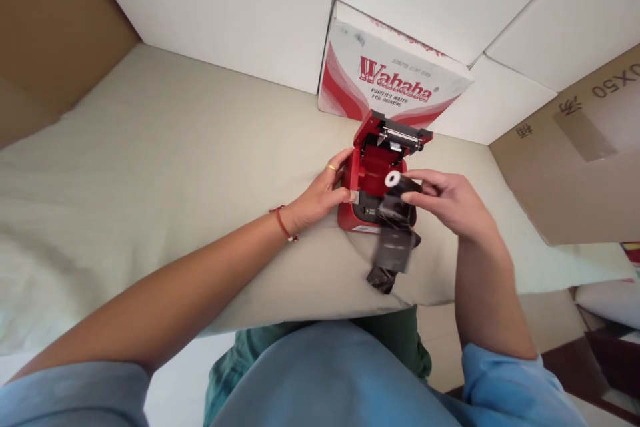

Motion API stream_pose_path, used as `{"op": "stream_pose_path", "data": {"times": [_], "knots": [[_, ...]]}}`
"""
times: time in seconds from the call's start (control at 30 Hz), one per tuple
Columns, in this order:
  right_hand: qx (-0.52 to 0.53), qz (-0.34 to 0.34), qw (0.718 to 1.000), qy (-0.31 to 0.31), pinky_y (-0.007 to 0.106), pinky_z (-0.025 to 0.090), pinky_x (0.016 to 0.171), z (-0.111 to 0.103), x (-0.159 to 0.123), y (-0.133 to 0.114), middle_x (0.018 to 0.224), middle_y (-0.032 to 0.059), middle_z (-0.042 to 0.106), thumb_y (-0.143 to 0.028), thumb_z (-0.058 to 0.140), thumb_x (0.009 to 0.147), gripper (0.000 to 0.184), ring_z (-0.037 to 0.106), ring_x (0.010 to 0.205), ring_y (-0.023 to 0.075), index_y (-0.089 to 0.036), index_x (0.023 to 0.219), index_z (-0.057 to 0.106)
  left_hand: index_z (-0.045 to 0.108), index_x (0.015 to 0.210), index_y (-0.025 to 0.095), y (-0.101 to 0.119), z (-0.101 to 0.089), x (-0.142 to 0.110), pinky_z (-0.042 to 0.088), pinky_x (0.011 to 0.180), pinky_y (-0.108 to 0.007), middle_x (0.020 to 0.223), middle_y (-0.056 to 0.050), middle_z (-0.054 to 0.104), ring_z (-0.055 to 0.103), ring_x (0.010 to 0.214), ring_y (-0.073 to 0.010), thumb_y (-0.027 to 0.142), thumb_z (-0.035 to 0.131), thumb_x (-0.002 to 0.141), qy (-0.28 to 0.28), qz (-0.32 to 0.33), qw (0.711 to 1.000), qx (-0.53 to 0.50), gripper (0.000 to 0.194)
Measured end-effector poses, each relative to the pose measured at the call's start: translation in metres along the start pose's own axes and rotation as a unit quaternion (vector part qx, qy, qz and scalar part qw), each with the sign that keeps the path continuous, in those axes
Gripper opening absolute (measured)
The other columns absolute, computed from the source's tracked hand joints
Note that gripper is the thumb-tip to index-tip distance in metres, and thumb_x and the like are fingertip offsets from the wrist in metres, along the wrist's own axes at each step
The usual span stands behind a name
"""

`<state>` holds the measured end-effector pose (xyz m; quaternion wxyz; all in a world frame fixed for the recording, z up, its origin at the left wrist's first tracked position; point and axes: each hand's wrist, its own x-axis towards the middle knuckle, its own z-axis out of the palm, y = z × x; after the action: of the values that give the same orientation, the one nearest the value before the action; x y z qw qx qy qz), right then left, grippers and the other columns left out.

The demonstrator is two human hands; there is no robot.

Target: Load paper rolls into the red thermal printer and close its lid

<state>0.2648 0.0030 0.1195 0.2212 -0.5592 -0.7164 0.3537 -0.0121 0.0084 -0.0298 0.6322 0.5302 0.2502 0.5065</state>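
A small red-and-black label printer (pixel 350 213) sits on the pale cloth with its hinged lid (pixel 395 133) raised, baring a red inner bay. My left hand (pixel 323 197) is closed on the printer's left side, thumb at the front corner and fingers along the far part. Over the right front of the printer, my right hand (pixel 445 200) pinches a black ribbon roll (pixel 411 187) with a white core facing left. From the roll, a crumpled black strip hangs loose past the printer's front edge, slightly blurred. It hides part of the printer's front.
Behind the printer stands a white and red Wahaha water carton (pixel 395 80) against large white boxes (pixel 225 7). A brown cardboard box (pixel 575 147) is at the right, another brown panel (pixel 55 33) at the left. The cloth-covered surface (pixel 175 140) ends just before my body.
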Motion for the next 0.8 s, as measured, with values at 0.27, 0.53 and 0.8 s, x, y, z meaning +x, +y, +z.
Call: {"op": "stream_pose_path", "data": {"times": [0.27, 0.53, 0.8], "knots": [[-0.231, 0.006, 0.971, 0.064, 0.037, 0.057, 0.078, 0.049, 0.037, -0.012, 0.087, 0.0011, 0.084, -0.033, 0.078, 0.098, 0.044, 0.073, 0.080, 0.0242, -0.033, 0.141, 0.088, 0.034, 0.178, 0.029, -0.004, -0.002, 0.000, 0.038, 0.146, -0.067, 0.191, -0.014, 0.043, 0.043, 0.176, -0.0446, 0.042, 0.087, 0.080, 0.013, -0.005, 1.000, 0.022, 0.112], [-0.357, 0.010, 0.933, 0.043, 0.042, 0.058, 0.080, 0.053, 0.052, -0.023, 0.090, 0.0031, 0.088, -0.034, 0.078, 0.100, 0.051, 0.080, 0.086, 0.0299, -0.036, 0.150, 0.084, 0.032, 0.179, 0.026, -0.003, -0.002, 0.001, 0.037, 0.147, -0.069, 0.184, -0.018, 0.050, 0.043, 0.176, -0.0455, 0.044, 0.086, 0.080, 0.011, -0.007, 0.999, 0.035, 0.114], [-0.166, -0.134, 0.970, 0.116, 0.043, 0.067, 0.083, 0.041, 0.005, -0.012, 0.103, 0.0074, 0.090, -0.037, 0.071, 0.110, 0.028, 0.082, 0.087, 0.0257, -0.026, 0.126, 0.090, 0.034, 0.179, 0.029, -0.002, -0.002, 0.000, 0.033, 0.148, -0.070, 0.189, -0.014, 0.045, 0.042, 0.177, -0.0450, 0.042, 0.086, 0.083, 0.013, -0.004, 0.999, 0.033, 0.111]]}}
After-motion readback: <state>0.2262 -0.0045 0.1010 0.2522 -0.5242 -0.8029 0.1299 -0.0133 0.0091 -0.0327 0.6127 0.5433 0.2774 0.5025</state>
